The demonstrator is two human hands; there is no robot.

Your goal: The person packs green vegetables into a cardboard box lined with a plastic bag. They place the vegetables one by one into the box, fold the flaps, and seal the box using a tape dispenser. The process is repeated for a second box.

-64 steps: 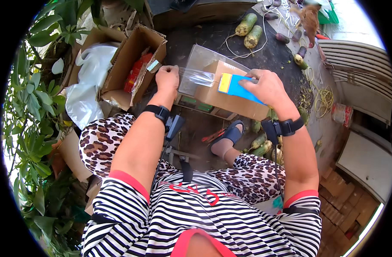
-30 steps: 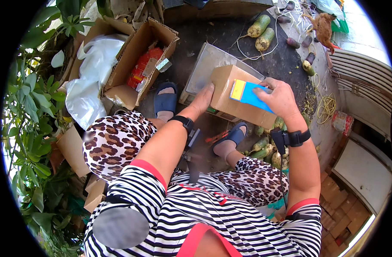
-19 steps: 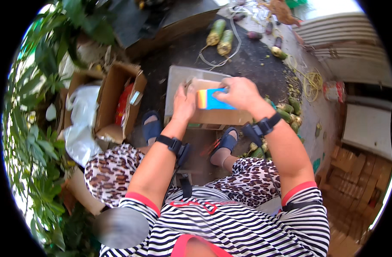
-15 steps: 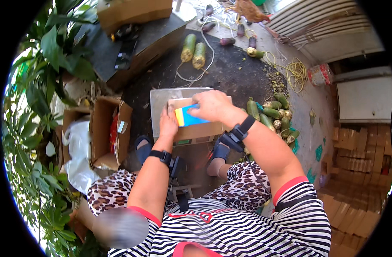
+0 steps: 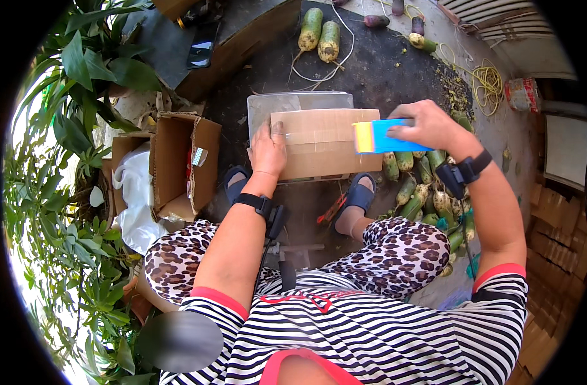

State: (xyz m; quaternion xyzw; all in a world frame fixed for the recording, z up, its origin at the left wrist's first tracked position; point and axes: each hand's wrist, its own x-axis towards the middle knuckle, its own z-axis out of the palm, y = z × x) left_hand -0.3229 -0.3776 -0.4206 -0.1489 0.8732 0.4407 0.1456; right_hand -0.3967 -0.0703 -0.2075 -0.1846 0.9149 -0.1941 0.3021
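A flat brown cardboard box [image 5: 325,160] lies on a pale container [image 5: 300,101] between my feet, with a glossy strip along its middle. My left hand [image 5: 268,147] holds the box's left end, the thumb on top and the fingers along the side. At the right end, my right hand [image 5: 425,128] is closed round a blue and yellow tape dispenser [image 5: 370,136]. Its yellow end points left, over the box's right edge. My fingers partly hide the blue end.
Green radishes [image 5: 428,192] lie in a heap at the right, with two more [image 5: 319,38] ahead. An open carton [image 5: 178,160] and a white plastic bag [image 5: 138,192] stand left. A phone [image 5: 202,46] rests on a dark surface. Yellow rope [image 5: 487,83] is coiled far right.
My right hand has moved right with the tape dispenser, from the middle of the box to its right end. The left hand stays at the left end. The view has shifted.
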